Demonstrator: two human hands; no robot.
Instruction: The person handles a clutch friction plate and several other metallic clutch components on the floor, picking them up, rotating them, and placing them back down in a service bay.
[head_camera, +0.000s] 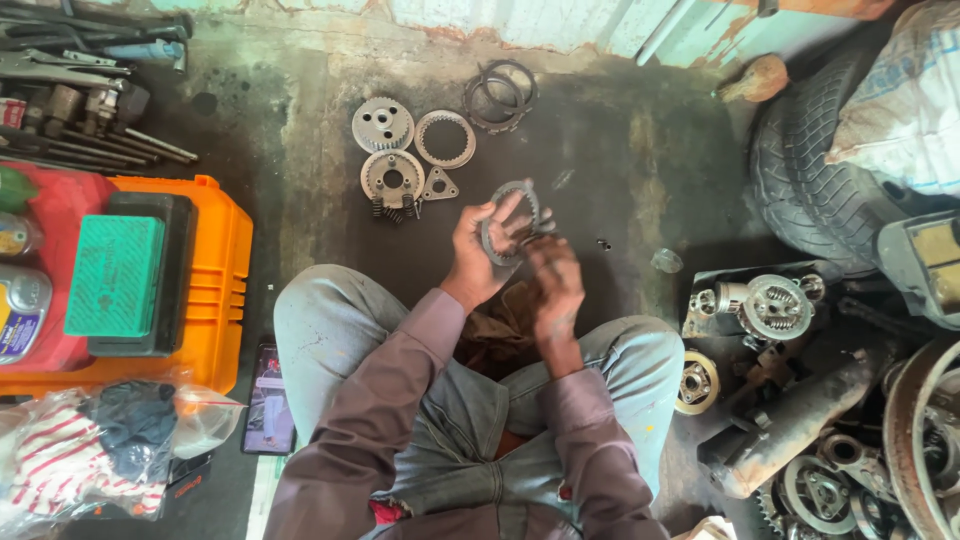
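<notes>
Far left: orange case (215, 300) holding a green box (108, 275) on a black tray. Beside it, clear plastic bag (70, 460) stuffed with striped and dark cloth. On the floor (620, 160), toothed gear (382, 124) and ring plates. Centre: left hand (478, 255) gripping a stack of ring-shaped plates (507, 235); right hand (553, 285) blurred, fingers touching the stack's edge, grip unclear. Right: tyre (800, 160), engine parts.

This is a motorcycle repair workshop, shown by the oil-stained concrete floor (620, 170), gears and clutch plates (410, 155) laid out at twelve o'clock, hand tools (80, 90) at ten, a tyre (810, 170) at two and engine parts (800, 400) at four.
</notes>
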